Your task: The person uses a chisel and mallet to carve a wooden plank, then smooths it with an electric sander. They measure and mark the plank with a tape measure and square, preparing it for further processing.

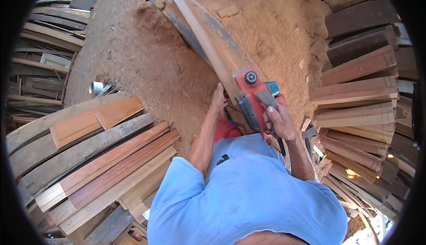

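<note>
My right hand (280, 119) is wrapped around the rear handle of a red electric planer (246, 86) with a black knob and a teal part at its side. The planer sits at the near end of a long, narrow wooden strip (195, 27). That strip lies lengthwise on a raised plank bench (226, 38) running away to the upper left. My left hand (218, 99) is closed at the strip's left edge, close to the planer; some of its fingers are hidden. A dark cord hangs from the planer beside my right wrist.
Stacked boards (111, 140) lie at my left, with two orange-brown panels (95, 119) on top. More timber piles (359, 89) line the right side, and others (53, 36) stand far left. Sawdust (284, 36) covers the ground. A white cup-like container (96, 87) lies near the left stack.
</note>
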`<state>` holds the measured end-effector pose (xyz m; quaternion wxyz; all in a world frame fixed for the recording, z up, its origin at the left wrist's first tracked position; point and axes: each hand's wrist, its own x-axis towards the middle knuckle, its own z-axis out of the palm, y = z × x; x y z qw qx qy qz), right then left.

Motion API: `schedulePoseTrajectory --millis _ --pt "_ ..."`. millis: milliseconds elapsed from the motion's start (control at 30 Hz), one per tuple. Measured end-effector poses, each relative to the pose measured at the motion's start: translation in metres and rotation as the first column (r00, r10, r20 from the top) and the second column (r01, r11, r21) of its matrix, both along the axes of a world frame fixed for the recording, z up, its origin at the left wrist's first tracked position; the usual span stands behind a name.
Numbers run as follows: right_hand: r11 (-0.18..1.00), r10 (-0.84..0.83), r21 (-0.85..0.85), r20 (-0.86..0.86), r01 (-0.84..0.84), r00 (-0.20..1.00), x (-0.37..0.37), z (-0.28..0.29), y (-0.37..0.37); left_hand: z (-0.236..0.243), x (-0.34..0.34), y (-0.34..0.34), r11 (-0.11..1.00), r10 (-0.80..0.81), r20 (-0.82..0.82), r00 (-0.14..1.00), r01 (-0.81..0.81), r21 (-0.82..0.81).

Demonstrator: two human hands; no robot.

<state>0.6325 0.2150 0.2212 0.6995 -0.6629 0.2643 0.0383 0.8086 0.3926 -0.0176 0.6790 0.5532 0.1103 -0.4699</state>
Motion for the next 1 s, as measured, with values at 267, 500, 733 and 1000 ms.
schedulePoseTrajectory --millis 267,500,733,1000 --pt "0.994 -0.106 -0.007 -0.050 0.106 0.993 -0.025 -0.019 -0.012 0.052 0.093 -0.061 0.753 -0.298 0.778 0.553 -0.365 0.548" --pt "0.938 -0.346 -0.010 0.012 0.346 0.938 -0.070 -0.040 -0.040 0.091 0.098 0.009 0.654 -0.661 0.605 0.444 -0.054 0.754" --pt "0.870 -0.485 -0.075 0.056 0.488 0.873 -0.086 -0.035 -0.069 0.122 0.201 0.038 0.099 -0.970 0.135 0.202 -0.178 0.979" --pt "0.786 -0.618 -0.005 0.054 0.619 0.785 -0.087 -0.030 -0.083 0.078 0.125 -0.077 0.590 -0.325 0.669 0.668 -0.410 0.696"
